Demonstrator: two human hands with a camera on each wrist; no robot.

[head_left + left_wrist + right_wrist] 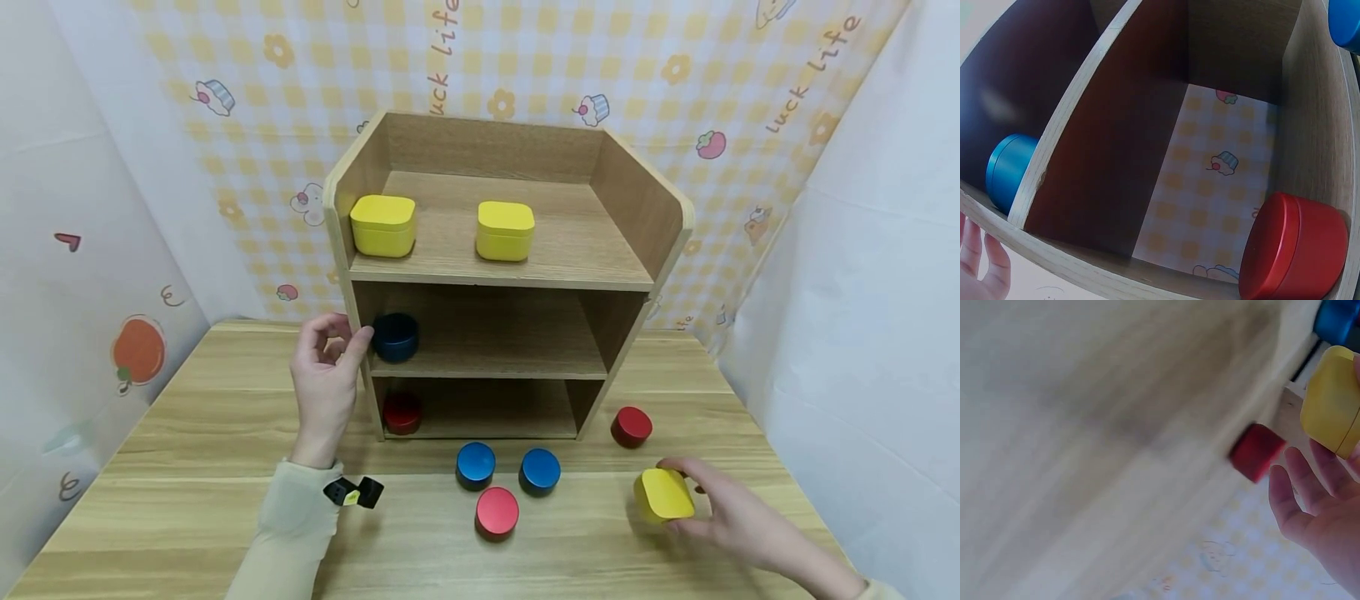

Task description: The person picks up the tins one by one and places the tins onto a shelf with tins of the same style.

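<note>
At the far left, your left hand (326,379) is raised beside the left wall of the shelf unit (577,223), its fingers loosely bent and well parted from the thumb, with nothing held; you cannot tell whether the thumb tip touches the wall's front edge. Nearest to it, a blue tin (395,337) stands upright at the left end of the middle compartment. Below that tin, a dark red tin (402,414) sits at the left end of the bottom compartment. On the top shelf you have two lidded boxes, the left yellow box (383,227) near the side wall and the middle yellow box (506,232) farther along, each with a broad side to the front.

On the table (420,558), two blue pots (476,465) stand side by side before the unit, with a pinkish-red pot (497,512) nearer you. Right of the unit stands a lone red pot (632,427).

Just in front of that lies the held yellow box (666,496), its flat face up, tipped slightly, its edges slanting away to the left; that face looks nearly square, so its long axis is hard to tell. At far right, your right hand (738,518) pinches it between thumb and fingers, parted by the box's breadth.
</note>
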